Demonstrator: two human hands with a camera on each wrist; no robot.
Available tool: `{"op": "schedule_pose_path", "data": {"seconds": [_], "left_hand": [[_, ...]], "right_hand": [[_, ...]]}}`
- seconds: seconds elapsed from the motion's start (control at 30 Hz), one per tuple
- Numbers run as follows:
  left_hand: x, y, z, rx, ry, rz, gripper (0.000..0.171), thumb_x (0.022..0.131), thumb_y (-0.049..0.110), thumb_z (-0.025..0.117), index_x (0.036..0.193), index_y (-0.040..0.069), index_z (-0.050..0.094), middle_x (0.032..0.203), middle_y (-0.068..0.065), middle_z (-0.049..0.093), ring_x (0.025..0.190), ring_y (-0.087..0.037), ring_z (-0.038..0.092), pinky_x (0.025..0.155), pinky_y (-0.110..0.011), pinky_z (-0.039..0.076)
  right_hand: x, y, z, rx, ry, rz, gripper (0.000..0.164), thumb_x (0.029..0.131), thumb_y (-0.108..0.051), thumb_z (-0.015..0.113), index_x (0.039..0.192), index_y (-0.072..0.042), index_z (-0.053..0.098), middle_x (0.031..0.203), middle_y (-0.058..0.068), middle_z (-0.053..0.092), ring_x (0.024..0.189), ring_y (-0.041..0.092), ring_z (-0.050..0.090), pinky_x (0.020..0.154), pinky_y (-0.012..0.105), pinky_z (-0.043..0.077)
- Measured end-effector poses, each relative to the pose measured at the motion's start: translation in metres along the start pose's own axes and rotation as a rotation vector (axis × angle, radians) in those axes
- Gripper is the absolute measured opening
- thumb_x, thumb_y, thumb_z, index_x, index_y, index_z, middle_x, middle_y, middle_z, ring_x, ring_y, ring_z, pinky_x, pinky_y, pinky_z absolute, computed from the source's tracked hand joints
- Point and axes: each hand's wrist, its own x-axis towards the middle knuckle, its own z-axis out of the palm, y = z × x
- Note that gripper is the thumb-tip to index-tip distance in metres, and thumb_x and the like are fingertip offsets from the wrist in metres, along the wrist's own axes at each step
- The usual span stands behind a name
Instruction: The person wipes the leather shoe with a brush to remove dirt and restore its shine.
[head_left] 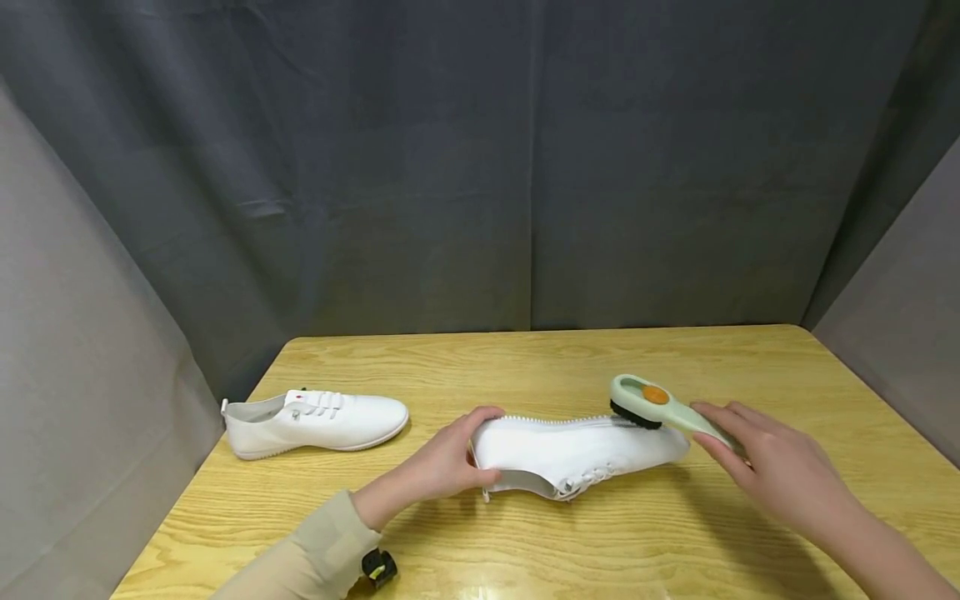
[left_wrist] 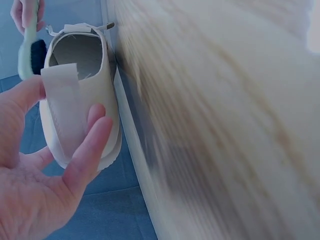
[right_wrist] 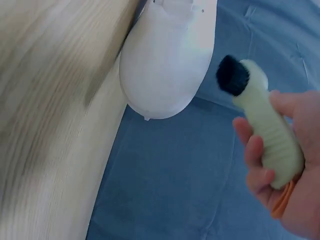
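Observation:
A white lace-up shoe (head_left: 555,450) lies tipped on its side in the middle of the table, toe to the right and opening toward me. My left hand (head_left: 453,458) grips its heel, thumb at the opening's edge and fingers round the back; the left wrist view shows the heel tab (left_wrist: 64,107) between thumb and fingers. My right hand (head_left: 772,462) holds a pale green shoe brush (head_left: 678,412) with an orange button by its handle. The brush's black bristles (head_left: 636,416) are right at the sole edge near the toe. In the right wrist view the bristles (right_wrist: 233,75) face the shoe.
A second white shoe (head_left: 318,423) stands upright at the table's left side, toe to the right. The wooden table (head_left: 525,558) ends at a dark grey curtain (head_left: 420,167) behind. A small black object (head_left: 379,567) sits by my left sleeve.

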Motion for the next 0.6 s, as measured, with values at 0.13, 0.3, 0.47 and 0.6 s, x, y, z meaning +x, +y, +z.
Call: {"op": "schedule_pose_path", "data": {"seconds": [0.13,0.3,0.47,0.6], "left_hand": [[0.001,0.0,0.0,0.016,0.002,-0.006,0.073,0.081,0.018,0.077,0.143,0.012,0.04,0.125,-0.008,0.054,0.08,-0.02,0.057,0.067,-0.027,0.048],[0.002,-0.002,0.0,0.045,0.017,0.005,0.068,0.08,0.015,0.077,0.139,0.008,0.044,0.122,-0.008,0.057,0.085,-0.016,0.055,0.071,-0.028,0.047],[0.001,-0.002,0.001,0.044,0.018,-0.002,0.066,0.08,0.013,0.076,0.137,0.009,0.045,0.119,-0.008,0.058,0.088,-0.015,0.054,0.073,-0.028,0.047],[0.001,0.0,0.0,0.037,0.015,-0.021,0.065,0.08,0.014,0.075,0.137,0.01,0.045,0.117,-0.008,0.059,0.084,-0.015,0.056,0.07,-0.028,0.048]], "right_hand": [[-0.008,-0.003,0.004,0.088,0.046,-0.118,0.039,0.083,-0.017,0.077,0.119,-0.014,0.063,0.086,-0.015,0.051,0.061,-0.004,0.035,0.049,0.02,0.033],[-0.012,-0.01,0.014,0.101,0.018,-0.242,0.045,0.079,-0.022,0.08,0.119,-0.014,0.062,0.096,-0.008,0.059,0.071,0.003,0.054,0.055,0.024,0.046],[-0.015,0.002,0.017,0.037,0.028,-0.239,0.044,0.079,-0.025,0.08,0.118,-0.014,0.062,0.094,-0.009,0.058,0.069,0.001,0.048,0.052,0.026,0.043],[-0.021,0.027,0.015,0.014,0.074,-0.199,0.039,0.082,-0.025,0.077,0.116,-0.013,0.062,0.089,-0.012,0.054,0.066,-0.002,0.04,0.049,0.025,0.038]]}}
